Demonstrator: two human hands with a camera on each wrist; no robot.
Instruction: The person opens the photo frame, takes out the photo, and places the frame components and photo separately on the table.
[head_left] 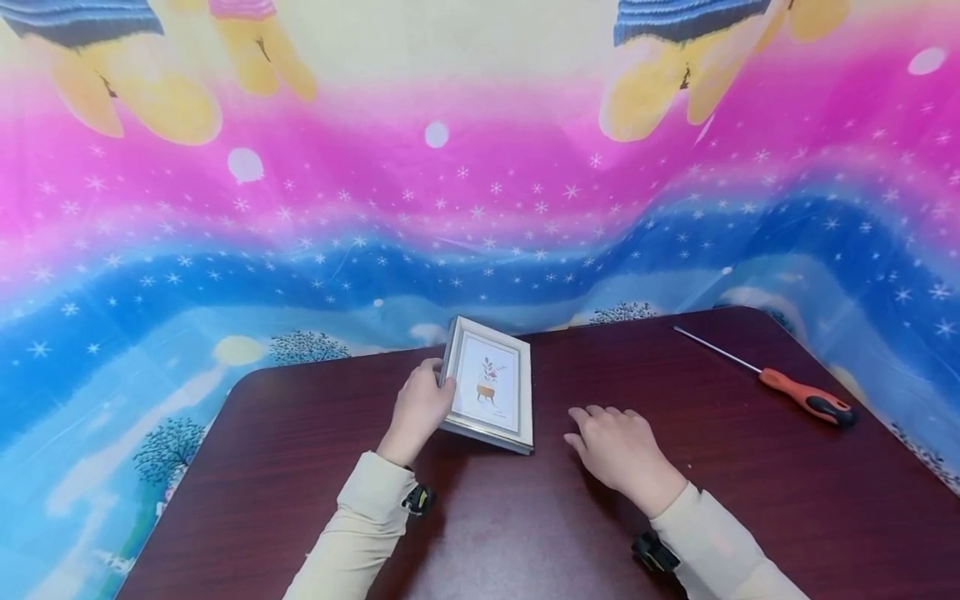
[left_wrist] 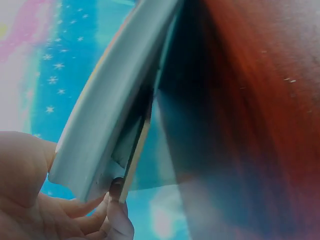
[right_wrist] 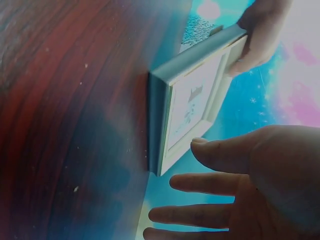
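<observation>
A small picture frame [head_left: 487, 387] with a pale border and a potted-plant print stands tilted at the middle of the table. My left hand [head_left: 420, 408] grips it by the left side, thumb on the front and fingers behind. From the left wrist view, the frame's grey side [left_wrist: 107, 100] runs upward, and a thin flap [left_wrist: 136, 160] stands off its back by my fingertips. To the right of the frame, apart from it, my right hand [head_left: 618, 446] hovers low over the table with nothing in it. Its fingers are extended and spread in the right wrist view.
An orange and black screwdriver [head_left: 802, 398] lies at the right side of the dark red wooden table [head_left: 300, 467], its shaft pointing to the back left. Behind the table hangs a colourful printed curtain [head_left: 420, 217], close along the back edge.
</observation>
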